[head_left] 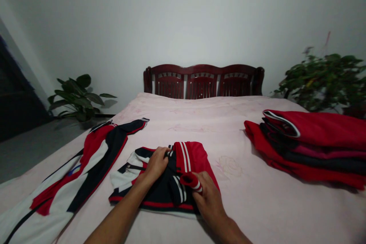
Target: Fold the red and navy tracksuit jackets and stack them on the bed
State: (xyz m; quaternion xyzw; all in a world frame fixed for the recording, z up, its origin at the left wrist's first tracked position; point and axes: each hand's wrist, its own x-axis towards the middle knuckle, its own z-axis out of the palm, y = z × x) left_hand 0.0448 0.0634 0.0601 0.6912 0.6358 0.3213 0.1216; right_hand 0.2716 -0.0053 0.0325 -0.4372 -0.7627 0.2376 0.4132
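Head view shows me the folded jacket [162, 188] on the bed [243, 206], long axis left to right, the right hand [210, 194] nearer its red end, fingers pinching a red cuff [189, 180], while the left hand's [156, 164] grip at its far edge I cannot tell.

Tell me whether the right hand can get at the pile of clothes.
Probably yes, if the right hand lets go of the red cuff: only bedsheet seems to lie between it and the pile of clothes.
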